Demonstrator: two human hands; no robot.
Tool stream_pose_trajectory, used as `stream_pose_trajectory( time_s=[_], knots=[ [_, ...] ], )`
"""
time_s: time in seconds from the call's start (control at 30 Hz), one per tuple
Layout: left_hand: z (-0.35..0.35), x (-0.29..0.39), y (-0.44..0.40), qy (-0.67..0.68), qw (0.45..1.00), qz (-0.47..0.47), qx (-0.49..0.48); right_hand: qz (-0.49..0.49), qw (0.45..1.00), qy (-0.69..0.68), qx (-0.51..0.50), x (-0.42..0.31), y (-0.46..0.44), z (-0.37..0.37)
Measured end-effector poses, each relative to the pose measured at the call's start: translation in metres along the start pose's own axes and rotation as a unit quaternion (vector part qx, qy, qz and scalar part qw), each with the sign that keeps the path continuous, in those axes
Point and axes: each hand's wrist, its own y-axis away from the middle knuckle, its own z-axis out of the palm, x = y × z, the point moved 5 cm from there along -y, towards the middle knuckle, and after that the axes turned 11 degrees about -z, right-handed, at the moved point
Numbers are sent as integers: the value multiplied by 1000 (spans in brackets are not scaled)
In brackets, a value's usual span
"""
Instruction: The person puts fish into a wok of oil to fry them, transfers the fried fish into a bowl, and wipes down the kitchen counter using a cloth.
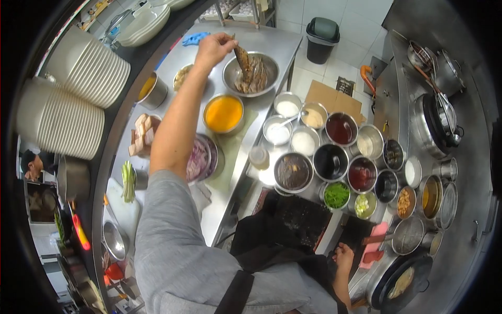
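Observation:
My left hand reaches over the far end of the steel counter, pinching a brown, mottled prawn at one end. It hangs down into a steel bowl that holds several greyish prawns. On the right, low beside my body, my right hand has loosely bent fingers, with nothing visible in them. Nearest to it are a pink cloth and the brown handle of a strainer. A pot of orange liquid stands below the prawn bowl.
Stacked white bowls fill the left shelf. Sauce and seasoning pots crowd the middle station. A wok with food sits at lower right. Red onion, pale blocks and green stalks lie by my left arm. A bin stands beyond.

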Motion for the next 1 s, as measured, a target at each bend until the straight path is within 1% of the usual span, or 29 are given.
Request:
stream_pose_trajectory(
  time_s=[0.03, 0.07, 0.1, 0.13, 0.17, 0.2, 0.27, 0.33, 0.37, 0.4, 0.43, 0.47, 0.5, 0.53, 0.57, 0.6, 0.63, 0.7, 0.73, 0.8, 0.9, 0.93, 0.97, 1.0],
  knots=[
    [-6, 6, 15, 34, 999, 17, -6, -11, 1000, 3, 1, 8, -1, -1],
    [-16, 26, 41, 37, 998, 47, -6, -17, 1000, 9, 0, 24, 3, -1],
    [-22, 35, 59, 37, 999, 24, -25, -166, 984, 61, 20, 57, -3, 1],
    [-27, 44, 82, 35, 999, 13, -29, -282, 949, 136, 42, 48, 3, -4],
    [-34, 82, 121, 73, 994, 67, -43, -130, 988, 74, -26, 40, 7, -6],
    [-37, 105, 184, 8, 999, -11, -44, -74, 995, 33, -54, 38, 22, -12],
    [-29, 121, 241, 18, 998, -25, -46, -96, 992, 41, -73, 64, 25, -12],
    [-15, 132, 295, -27, 993, -45, -111, -101, 989, 45, -95, 73, 38, -13],
    [-5, 125, 319, 38, 983, -74, -162, -99, 989, 50, -100, 71, 48, -15],
    [14, 113, 338, 90, 975, 46, -199, -108, 984, 75, -118, 82, 53, -15],
    [29, 87, 358, 113, 967, 14, -227, -92, 985, 69, -130, 94, 60, -16],
    [44, 65, 379, 111, 971, -16, -211, -76, 985, 66, -142, 99, 69, -17],
    [60, 47, 401, 85, 970, -40, -223, -88, 978, 108, -155, 95, 77, -20],
    [75, 31, 424, 79, 976, -24, -202, -85, 975, 115, -168, 98, 84, -20],
    [99, 4, 442, 67, 976, -41, -202, -80, 971, 129, -185, 103, 89, -22],
    [117, -14, 461, 34, 980, -42, -191, -74, 966, 144, -202, 107, 91, -23],
    [136, -32, 477, 33, 980, -38, -191, -78, 960, 164, -214, 110, 89, -21],
    [180, -76, 508, 26, 984, -65, -163, -25, 960, 159, -229, 124, 86, -24],
    [203, -98, 519, 18, 987, -72, -145, -26, 955, 177, -238, 127, 81, -24],
    [250, -141, 532, 31, 989, -89, -117, 17, 951, 170, -257, 137, 70, -14],
    [314, -189, 532, 36, 991, -100, -82, -3, 946, 178, -271, 137, 57, 9],
    [334, -201, 525, 32, 992, -102, -66, -16, 947, 175, -270, 137, 52, 18],
    [355, -212, 515, 8, 989, -124, -76, 11, 954, 166, -250, 133, 52, 26],
    [382, -223, 506, 16, 991, -107, -78, 10, 959, 160, -233, 132, 50, 31]
  ],
)
